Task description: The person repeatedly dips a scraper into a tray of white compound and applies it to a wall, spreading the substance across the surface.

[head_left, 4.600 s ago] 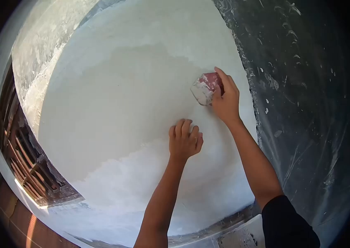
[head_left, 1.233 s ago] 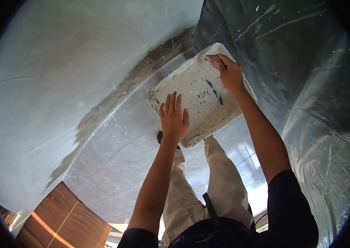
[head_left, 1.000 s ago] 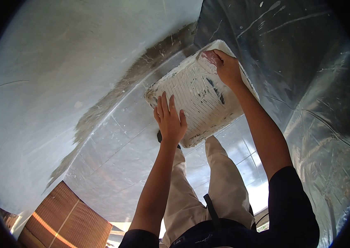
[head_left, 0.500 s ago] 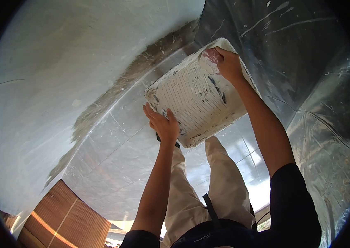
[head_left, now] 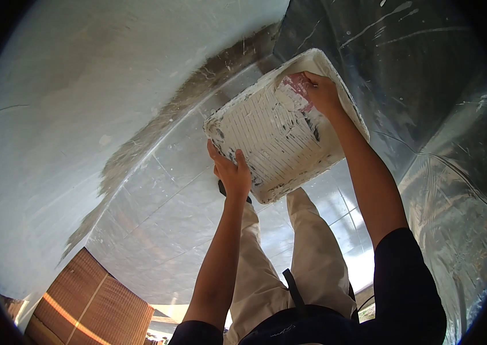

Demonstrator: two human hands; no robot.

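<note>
My left hand [head_left: 232,175] grips the near left corner of a paint tray [head_left: 318,158], with its thumb up at the rim and its fingers around the outside. The tray is tilted and caked in off-white paint, its ribbed slope on the left and its deeper end at the upper right. Inside that deeper end, my right hand [head_left: 324,95] is closed on a flat dark-red tool [head_left: 298,85]. White paint smears the tool's face, which lies against the tray's paint; my fingers cover its far end.
A pale painted wall [head_left: 71,98] rises on the left, with a darker bare strip [head_left: 192,86] along its foot. Shiny plastic sheeting [head_left: 427,115] hangs on the right. Grey tiles [head_left: 163,201] cover the floor under my legs. A brown corrugated panel [head_left: 91,299] stands at the lower left.
My right hand has drawn the red tool slightly down and toward me across the tray. The tray has shifted a little to the right, and my left hand has closed further around its corner.
</note>
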